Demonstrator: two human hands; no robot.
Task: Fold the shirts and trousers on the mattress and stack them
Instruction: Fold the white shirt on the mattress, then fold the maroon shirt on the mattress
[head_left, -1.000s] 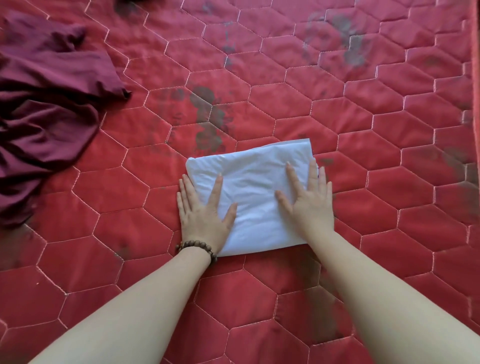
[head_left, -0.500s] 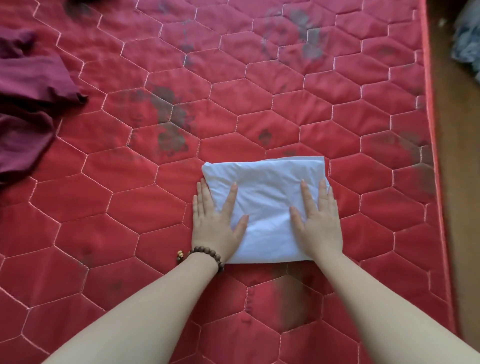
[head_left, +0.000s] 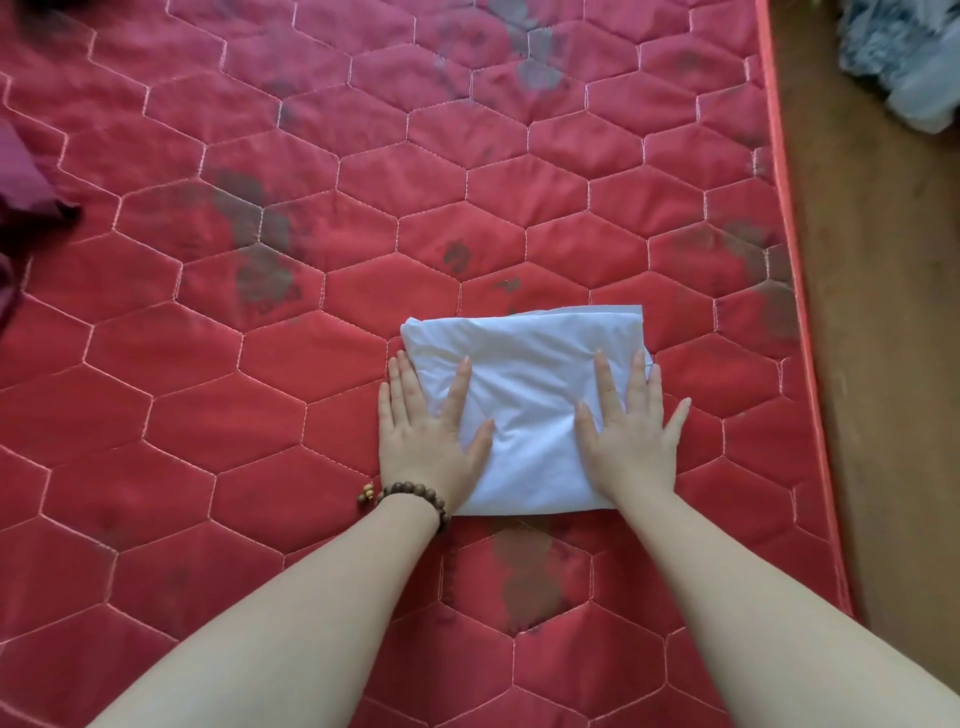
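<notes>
Near the centre of the frame, slightly right and below the middle, a folded white garment (head_left: 524, 410) lay flat on the red quilted mattress (head_left: 218, 405). Both hands pressed down on it with straight, spread fingers. On its left edge sat the left hand (head_left: 423, 434), its outer fingers reaching onto the mattress, the thumb and forefinger on the cloth; a beaded bracelet (head_left: 415, 493) circled that wrist. On the garment's right edge lay the right hand (head_left: 631, 441), palm flat, little finger splayed over the mattress. Neither hand curled round anything. At the far left edge of the frame a dark maroon garment (head_left: 26, 182) lay crumpled, well apart from the white one. Down the right side ran a wooden floor (head_left: 883, 338), and a grey-blue heap of fabric (head_left: 909, 57) sat in the upper right corner.
</notes>
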